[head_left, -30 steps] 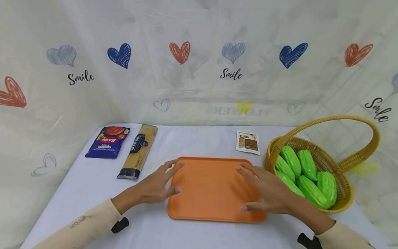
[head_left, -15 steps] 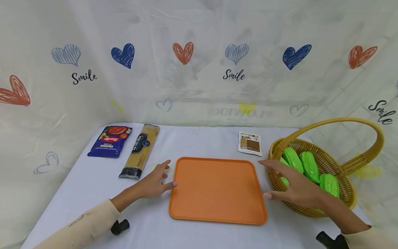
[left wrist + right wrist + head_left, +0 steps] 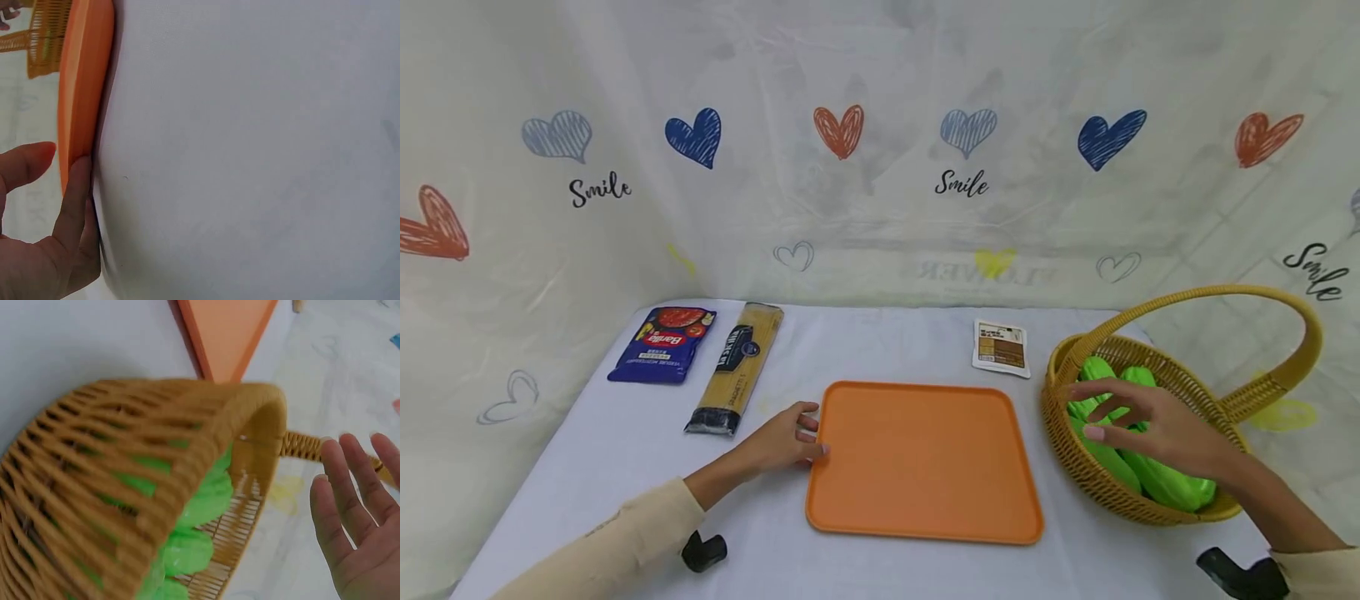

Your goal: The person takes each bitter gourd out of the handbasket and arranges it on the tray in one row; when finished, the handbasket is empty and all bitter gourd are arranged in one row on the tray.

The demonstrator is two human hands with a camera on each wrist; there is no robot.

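My left hand point(image 3: 782, 440) is at the left edge of an orange rectangular tray point(image 3: 925, 463). In the left wrist view its fingers point(image 3: 75, 194) touch the tray's outer side, while the thumb stands apart from the rim. Above a wicker basket point(image 3: 1063, 450) on the right hovers my right hand point(image 3: 1165, 425), fingers loosely extended and holding nothing. Inside the basket lie several glossy green ridged vegetables point(image 3: 1172, 486), partly hidden by that hand. The right wrist view shows the hand point(image 3: 362, 531) beside the basket's handle point(image 3: 303, 446), with the green vegetables point(image 3: 187, 550) behind the woven wall.
Back left on the white-covered table point(image 3: 872, 337) lie a blue Barilla pouch point(image 3: 662, 343) and a pack of spaghetti point(image 3: 735, 367). A small white and brown sachet point(image 3: 1001, 347) lies behind the tray. The basket's tall arched handle point(image 3: 1232, 292) rises at the right.
My right hand has moved right, from above the tray to over the basket. The left hand has drawn back slightly from over the tray to its left edge.
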